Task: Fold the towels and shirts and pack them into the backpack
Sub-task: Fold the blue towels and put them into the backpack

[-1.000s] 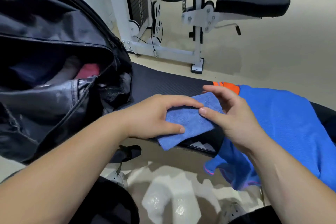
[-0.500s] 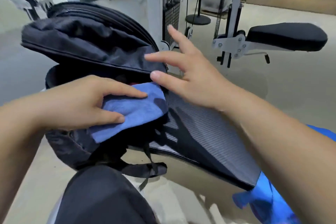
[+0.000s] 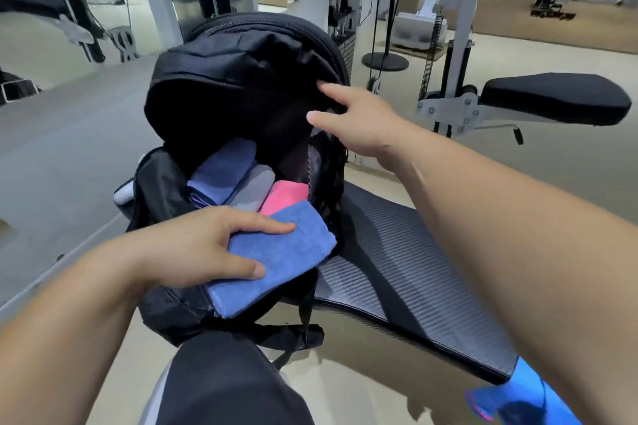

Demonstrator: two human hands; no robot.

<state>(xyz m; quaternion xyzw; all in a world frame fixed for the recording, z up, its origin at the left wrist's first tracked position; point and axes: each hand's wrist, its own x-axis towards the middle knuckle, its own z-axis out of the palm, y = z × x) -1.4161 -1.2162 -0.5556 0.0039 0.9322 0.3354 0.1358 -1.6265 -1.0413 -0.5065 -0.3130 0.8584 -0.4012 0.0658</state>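
A: Reached further up with the right hand (image 3: 359, 124) since half a second ago and pushed back the flap (image 3: 248, 59) of the backpack (image 3: 162, 190) — mouth now wide open. Index finger and thumb stretched straight against the flap, other fingers hidden.

B: And the left hand (image 3: 207, 248)?

A: Pinching the folded blue towel (image 3: 279, 252), thumb under, fingers on top. Brought a little nearer to the inside, yet not in: resting across the near lip of the opening.

B: Meaning for the task?

A: Probably only the drop-in remaining for this towel. Already packed, side by side: a pale blue cloth (image 3: 224, 171), a grey cloth (image 3: 253, 188), a pink towel (image 3: 284, 193). Room seemingly on top of the pink towel.

B: Anything around, anything in the way?

A: Ribbed bench pad (image 3: 397, 262) under the bag and to its right. At the near right end, well apart, a blue shirt (image 3: 531, 393) — impossible to tell whether folded. A dark knee (image 3: 224, 386) just beside the bag. Far right, a black seat pad (image 3: 552, 98). Only likely obstacle: the flap, probably falling shut if released too early.
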